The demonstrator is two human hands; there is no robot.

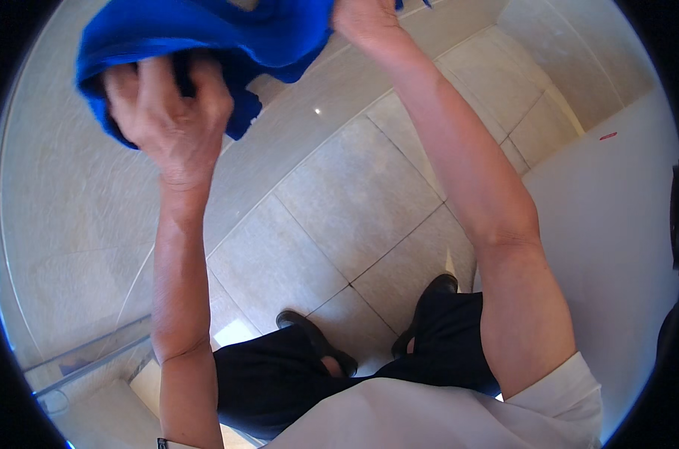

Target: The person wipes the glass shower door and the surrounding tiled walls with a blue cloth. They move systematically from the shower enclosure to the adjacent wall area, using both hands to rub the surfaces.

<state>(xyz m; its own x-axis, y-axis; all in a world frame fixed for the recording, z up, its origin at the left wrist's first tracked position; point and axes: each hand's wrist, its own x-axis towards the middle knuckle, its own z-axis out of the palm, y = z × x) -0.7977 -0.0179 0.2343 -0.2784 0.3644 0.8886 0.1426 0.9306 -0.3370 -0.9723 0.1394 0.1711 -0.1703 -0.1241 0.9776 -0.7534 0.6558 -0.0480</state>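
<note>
A bright blue cloth (pixel 205 28) hangs bunched at the upper left, its lower edge uneven. The fingers of my left hand (pixel 174 112) reach into its folds, bent and slightly blurred, with the cloth around them. At the top edge, my right hand (pixel 367 19) meets the right side of the same cloth. Its fingers are cut off by the frame, so its grip is hidden. Both arms stretch forward, in front of a tiled wall.
Beige tiles cover the wall (pixel 81 196) and floor (pixel 362 185). A smooth pale surface with a small red mark (pixel 608 136) stands at the right. At the lower left runs a glass or metal edge (pixel 92 365). My black shoes (pixel 317 339) are on the floor.
</note>
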